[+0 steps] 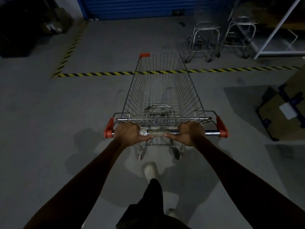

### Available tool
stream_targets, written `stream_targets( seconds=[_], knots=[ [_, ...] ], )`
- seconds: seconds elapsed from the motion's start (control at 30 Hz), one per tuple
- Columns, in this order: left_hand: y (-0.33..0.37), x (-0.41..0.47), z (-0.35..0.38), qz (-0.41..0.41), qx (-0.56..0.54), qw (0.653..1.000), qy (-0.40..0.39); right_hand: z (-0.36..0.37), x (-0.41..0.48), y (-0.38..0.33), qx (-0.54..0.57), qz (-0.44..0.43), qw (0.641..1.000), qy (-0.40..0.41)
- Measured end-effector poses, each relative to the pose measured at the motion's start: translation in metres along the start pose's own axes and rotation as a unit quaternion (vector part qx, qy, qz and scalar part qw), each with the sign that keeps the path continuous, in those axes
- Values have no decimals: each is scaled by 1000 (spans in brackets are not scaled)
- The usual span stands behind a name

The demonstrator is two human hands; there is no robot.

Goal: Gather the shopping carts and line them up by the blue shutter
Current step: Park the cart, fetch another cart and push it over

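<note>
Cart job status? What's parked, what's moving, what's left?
Done: two parked carts stand near the blue shutter, to its right, past the striped floor tape. In hand: a third cart, with the left hand and right hand holding its handle and its nose over the tape. Left: roll it in beside the parked ones. Any further carts are out of view.

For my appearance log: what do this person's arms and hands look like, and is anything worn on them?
Left hand and right hand are bare, with no gloves, watch or bands visible. No sleeves show anywhere up to the frame edge.
</note>
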State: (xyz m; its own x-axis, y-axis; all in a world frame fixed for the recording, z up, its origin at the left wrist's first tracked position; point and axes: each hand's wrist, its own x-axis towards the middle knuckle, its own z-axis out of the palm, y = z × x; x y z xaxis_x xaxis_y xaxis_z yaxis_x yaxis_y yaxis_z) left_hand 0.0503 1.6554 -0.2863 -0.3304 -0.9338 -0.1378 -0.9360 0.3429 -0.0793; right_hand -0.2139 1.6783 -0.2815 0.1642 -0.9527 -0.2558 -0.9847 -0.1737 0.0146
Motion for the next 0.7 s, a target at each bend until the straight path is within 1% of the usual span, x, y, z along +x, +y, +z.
stream_targets(
  seconds=[0.07, 0.2, 0.27, 0.4, 0.57, 0.7],
  knots=[
    [-9, 41, -4, 6, -4, 1000, 5, -6, 37, 12, -2, -2, 1000, 9],
    [-33, 127, -14, 16, 0, 999, 28, -20, 119, 36, -13, -20, 998, 57],
    [-46, 172, -22, 22, -9, 999, 30, -30, 160, 46, -6, -11, 998, 60],
    [-73, 255, -35, 35, -28, 999, 10, -52, 236, 63, 1, 15, 999, 50],
    [-97, 341, -48, 55, -29, 998, -14, -69, 311, 83, -7, 46, 998, 45],
    [-111, 401, -54, 71, -8, 997, -7, -88, 364, 98, -4, 29, 998, 57]
  ],
)
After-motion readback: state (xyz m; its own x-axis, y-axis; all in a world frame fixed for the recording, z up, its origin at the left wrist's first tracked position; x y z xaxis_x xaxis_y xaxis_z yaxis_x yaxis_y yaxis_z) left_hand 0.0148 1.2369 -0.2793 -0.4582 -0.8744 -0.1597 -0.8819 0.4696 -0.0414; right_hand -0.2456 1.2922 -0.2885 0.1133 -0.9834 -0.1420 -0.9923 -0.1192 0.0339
